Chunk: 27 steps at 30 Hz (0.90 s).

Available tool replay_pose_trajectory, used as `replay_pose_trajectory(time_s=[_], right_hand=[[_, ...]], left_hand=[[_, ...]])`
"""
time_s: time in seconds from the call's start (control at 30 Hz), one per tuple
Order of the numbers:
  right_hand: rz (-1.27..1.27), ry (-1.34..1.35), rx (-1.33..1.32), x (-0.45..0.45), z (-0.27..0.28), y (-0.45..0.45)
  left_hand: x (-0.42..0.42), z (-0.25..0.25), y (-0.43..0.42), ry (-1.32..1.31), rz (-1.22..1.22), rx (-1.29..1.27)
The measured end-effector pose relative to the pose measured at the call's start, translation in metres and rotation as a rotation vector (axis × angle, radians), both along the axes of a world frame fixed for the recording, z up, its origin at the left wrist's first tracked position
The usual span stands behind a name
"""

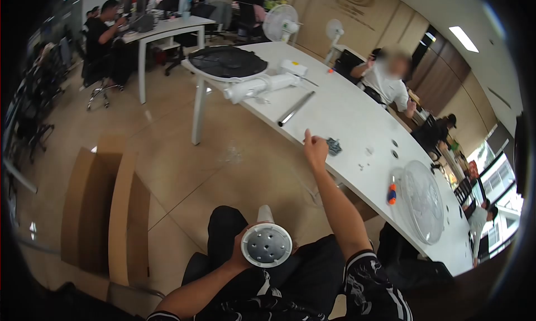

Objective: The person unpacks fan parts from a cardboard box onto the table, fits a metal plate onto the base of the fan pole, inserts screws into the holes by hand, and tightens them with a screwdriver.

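Observation:
My left hand [240, 253] is closed around a white tubular stand part [267, 245] held above my lap. Its round end faces up and shows a grey disc with several holes; a narrower white tube [266, 214] sticks out beyond it. At the table's near edge, my right hand [316, 149] is closed with the thumb up, and whatever it may hold is hidden. Right beside it lies a small crumpled plastic bag [333, 147]. A metal tube [296, 109] rests on the white table [352, 117] farther up.
On the table are a black round grille [228, 61], a white fan body [262, 86], a clear fan guard [422, 202], an orange-and-blue screwdriver [392, 193] and small loose parts [365, 166]. An open cardboard box [128, 226] stands at left. A person [388, 81] sits across the table.

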State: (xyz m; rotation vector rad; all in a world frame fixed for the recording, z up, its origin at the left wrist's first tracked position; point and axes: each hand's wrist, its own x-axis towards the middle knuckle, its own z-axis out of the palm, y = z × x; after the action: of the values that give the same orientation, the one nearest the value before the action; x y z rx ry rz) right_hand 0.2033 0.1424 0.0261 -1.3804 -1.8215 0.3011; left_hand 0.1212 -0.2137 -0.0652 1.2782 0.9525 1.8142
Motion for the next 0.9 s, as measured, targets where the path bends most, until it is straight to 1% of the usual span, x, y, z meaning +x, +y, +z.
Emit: replay_pose_trajectory(time_s=[0.03,0.1,0.13,0.17,0.2,0.23,0.27,0.3,0.33,0.37,0.43,0.47,0.53,0.57,0.63,0.7,0.77,0.8,0.83,0.9], right_hand=[[-0.019,-0.027,0.066,-0.017,-0.003,0.021],[-0.131,-0.132,0.156,-0.047,-0.007,0.060],[-0.222,-0.195,0.196,-0.058,-0.018,0.084],[-0.298,-0.256,0.240,-0.067,-0.034,0.119],[-0.008,-0.380,-0.070,-0.059,-0.053,0.181],[-0.029,-0.204,-0.314,-0.072,-0.026,0.153],[-0.096,-0.210,-0.243,-0.082,-0.035,0.168],[-0.089,-0.267,-0.035,-0.088,-0.044,0.169],[-0.027,-0.275,-0.266,-0.100,-0.012,0.131],[-0.019,-0.309,-0.171,-0.104,-0.021,0.144],[0.058,-0.346,-0.394,-0.113,0.005,0.128],[0.071,-0.301,-0.478,-0.117,0.002,0.132],[0.086,-0.202,-0.644,-0.109,-0.006,0.152],[0.071,-0.191,-0.641,-0.099,-0.012,0.164],[0.256,0.180,-0.553,-0.079,-0.004,0.129],[0.319,0.326,-0.558,-0.055,0.000,0.096],[0.433,0.280,-0.533,-0.025,-0.005,0.047],[0.511,0.365,-0.527,-0.013,-0.002,0.004],[0.583,0.450,-0.518,-0.004,0.002,-0.046],[0.600,0.654,-0.617,0.013,-0.010,-0.108]], left_hand=[[-0.006,0.009,-0.004,-0.002,0.028,-0.004],[-0.012,0.017,-0.011,0.165,0.146,0.123],[-0.014,0.017,-0.015,0.106,0.137,0.140],[-0.016,0.008,-0.017,0.171,0.163,0.104],[-0.018,0.009,-0.017,0.218,0.180,0.160],[-0.023,0.010,-0.016,0.270,0.199,0.210],[-0.029,0.008,-0.017,0.333,0.204,0.237],[-0.033,0.005,-0.021,0.394,0.201,0.262],[-0.028,-0.007,-0.028,0.413,0.209,0.237],[-0.026,-0.009,-0.035,0.440,0.185,0.230],[-0.025,0.005,-0.051,0.510,0.162,0.213],[-0.026,0.004,-0.056,0.508,0.178,0.200],[-0.027,0.002,-0.064,0.605,0.165,0.219],[-0.029,0.001,-0.060,0.608,0.150,0.229],[-0.027,0.003,-0.067,0.616,0.196,0.231],[-0.023,0.005,-0.071,0.643,0.213,0.259],[-0.019,0.010,-0.076,0.753,0.254,0.332],[-0.017,0.007,-0.074,0.810,0.242,0.340],[-0.014,0.011,-0.076,0.811,0.219,0.350],[-0.007,0.022,-0.078,0.928,0.214,0.410]])
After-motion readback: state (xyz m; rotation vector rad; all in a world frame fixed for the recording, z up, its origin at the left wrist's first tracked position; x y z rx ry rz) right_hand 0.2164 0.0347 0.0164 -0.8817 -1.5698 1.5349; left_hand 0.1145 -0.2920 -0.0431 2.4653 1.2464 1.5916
